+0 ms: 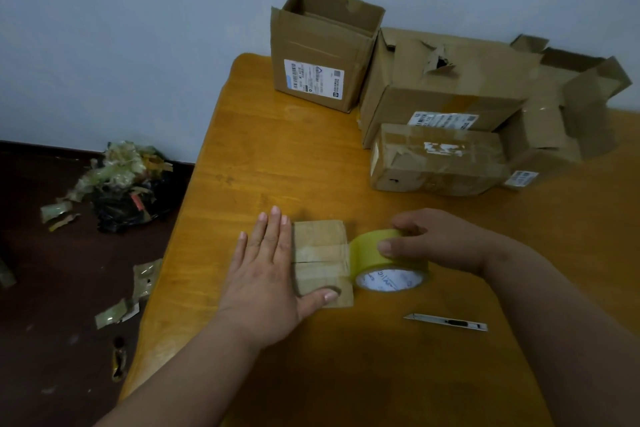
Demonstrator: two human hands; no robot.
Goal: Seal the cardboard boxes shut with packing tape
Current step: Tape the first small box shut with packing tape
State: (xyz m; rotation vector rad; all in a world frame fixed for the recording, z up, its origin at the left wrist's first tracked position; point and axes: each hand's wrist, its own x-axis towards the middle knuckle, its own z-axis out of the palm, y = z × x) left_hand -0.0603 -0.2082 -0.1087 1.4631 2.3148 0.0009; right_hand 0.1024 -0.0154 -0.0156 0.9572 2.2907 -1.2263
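Left hand (266, 274) lies flat, fingers straight, pressing the left part of a small cardboard box (322, 262) near the front of the wooden table (277, 156); right hand (433, 243) grasps the yellow tape roll (384, 260) just beside the box's right edge, with a strip running across the box's top seam. A utility knife (446, 322) lies near the roll, and further boxes (443, 107), some open, stand at the far side.
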